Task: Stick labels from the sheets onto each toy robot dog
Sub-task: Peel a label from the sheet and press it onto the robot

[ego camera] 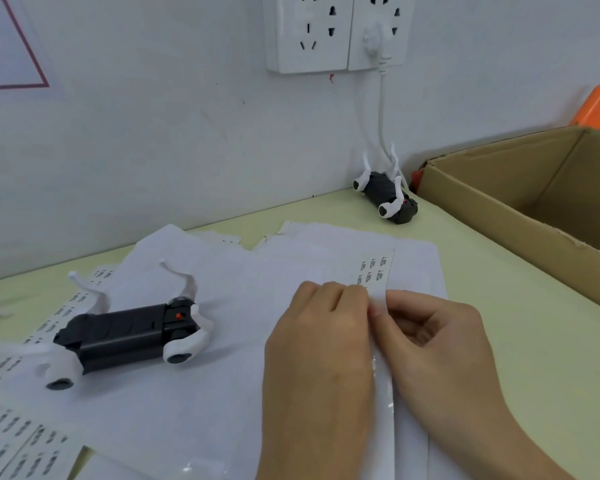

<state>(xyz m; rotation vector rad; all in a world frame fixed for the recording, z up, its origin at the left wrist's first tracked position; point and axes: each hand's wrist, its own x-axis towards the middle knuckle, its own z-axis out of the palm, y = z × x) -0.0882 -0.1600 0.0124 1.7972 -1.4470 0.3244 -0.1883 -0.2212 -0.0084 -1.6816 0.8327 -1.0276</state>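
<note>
Hands pinching label strip, lower centre of bench.
Left hand (321, 344) and right hand (440, 344), fingers curled, both pinch narrow label strip (378, 271) over white sheets (250, 271). Toy robot dog (129, 332) on its back at 9 o'clock; second dog (388, 197) at 1 o'clock, beside cardboard box (520, 192).

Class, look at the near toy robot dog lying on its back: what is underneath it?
The near toy robot dog lies on white paper sheets, with printed label sheets showing beside it. What the body covers cannot be seen.
</note>
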